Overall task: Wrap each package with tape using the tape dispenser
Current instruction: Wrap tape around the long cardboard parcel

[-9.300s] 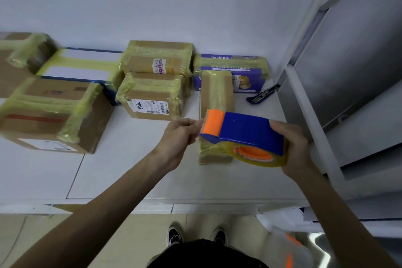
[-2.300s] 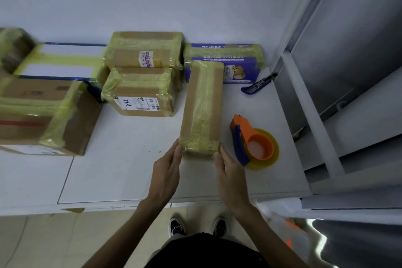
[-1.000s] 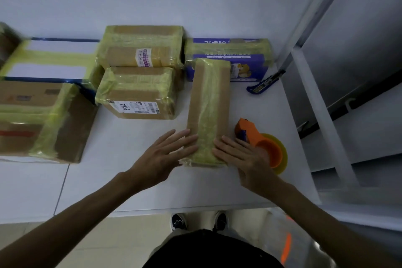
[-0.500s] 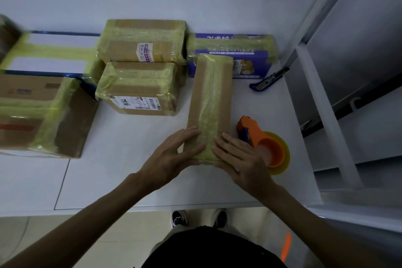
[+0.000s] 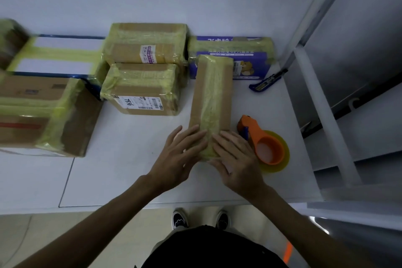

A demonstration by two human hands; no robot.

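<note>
Since nine seconds back, the orange-and-blue tape dispenser (image 5: pixel 265 143) has left the hands and now lies on the white desk (image 5: pixel 130 169), just right of the long narrow cardboard box (image 5: pixel 212 93). Both hands have moved onto that box's near end. The left hand (image 5: pixel 180 154) and right hand (image 5: pixel 235 159) lie flat with straight fingers, pressing the yellowish tape down and gripping nothing. A tape band runs along the box's top. The other packages in view already show tape: the labelled brown carton (image 5: pixel 141 89), the purple printed box (image 5: pixel 250 59) and the large carton (image 5: pixel 43 115) at left. Wrapping looks nearly finished, with smoothing left, unless unseen packages wait.
</note>
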